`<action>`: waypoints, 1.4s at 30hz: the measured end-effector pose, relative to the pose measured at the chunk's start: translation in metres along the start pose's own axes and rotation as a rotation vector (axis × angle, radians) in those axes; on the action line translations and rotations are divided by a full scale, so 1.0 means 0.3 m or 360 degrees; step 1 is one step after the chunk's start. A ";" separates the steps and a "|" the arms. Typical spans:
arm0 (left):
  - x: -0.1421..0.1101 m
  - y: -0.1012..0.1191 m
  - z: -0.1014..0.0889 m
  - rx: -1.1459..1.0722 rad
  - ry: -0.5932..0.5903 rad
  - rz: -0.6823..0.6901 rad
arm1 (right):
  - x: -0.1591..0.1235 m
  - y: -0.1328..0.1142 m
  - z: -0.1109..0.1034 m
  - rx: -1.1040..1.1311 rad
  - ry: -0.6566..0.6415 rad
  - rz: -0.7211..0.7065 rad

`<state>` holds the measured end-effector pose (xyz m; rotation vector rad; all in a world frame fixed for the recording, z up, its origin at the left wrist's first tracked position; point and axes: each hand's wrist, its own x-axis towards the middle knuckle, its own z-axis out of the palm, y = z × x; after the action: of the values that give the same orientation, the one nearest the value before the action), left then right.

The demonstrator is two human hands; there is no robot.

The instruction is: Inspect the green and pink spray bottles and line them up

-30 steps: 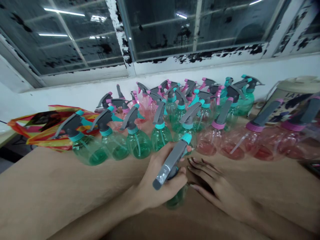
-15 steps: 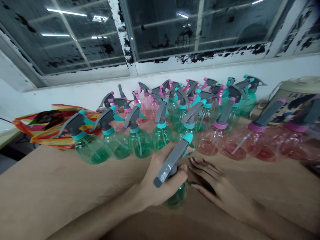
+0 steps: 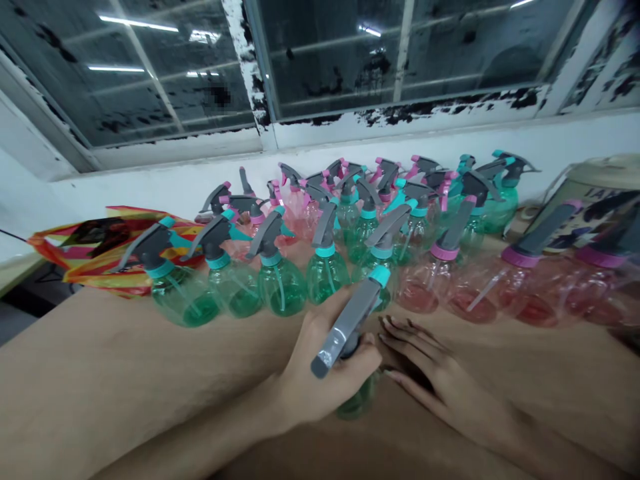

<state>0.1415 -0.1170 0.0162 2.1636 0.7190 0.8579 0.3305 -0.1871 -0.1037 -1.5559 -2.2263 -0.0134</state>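
Observation:
My left hand (image 3: 320,367) is wrapped around the neck of a green spray bottle (image 3: 357,403), just below its grey trigger head with a turquoise nozzle. Most of this bottle's body is hidden behind the hand and wrist. To the right, my right hand (image 3: 445,380) lies with fingers stretched out, close to the bottle and low over the wooden table (image 3: 225,360); it holds nothing. Beyond the hands stands a front row of spray bottles, green ones such as this turquoise-collared bottle (image 3: 280,287) on the left and pink ones such as this bottle (image 3: 420,287) on the right.
Several more pink and green spray bottles (image 3: 367,230) crowd behind the front row, near the white wall (image 3: 165,183) under a window. At the left lies a red and yellow plastic bag (image 3: 100,260). A beige printed container (image 3: 595,180) stands at the far right.
The view has shifted very slightly. My left hand's thumb and fingers have closed a little further around the bottle's neck; my right hand stays in place.

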 end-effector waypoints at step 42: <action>0.002 0.003 -0.014 0.0010 -0.0008 -0.0011 | 0.003 -0.009 -0.014 0.0033 0.0041 0.0005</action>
<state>0.1390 -0.1155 0.0193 2.1668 0.7271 0.8471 0.3292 -0.1882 -0.0990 -1.5399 -2.1975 -0.0092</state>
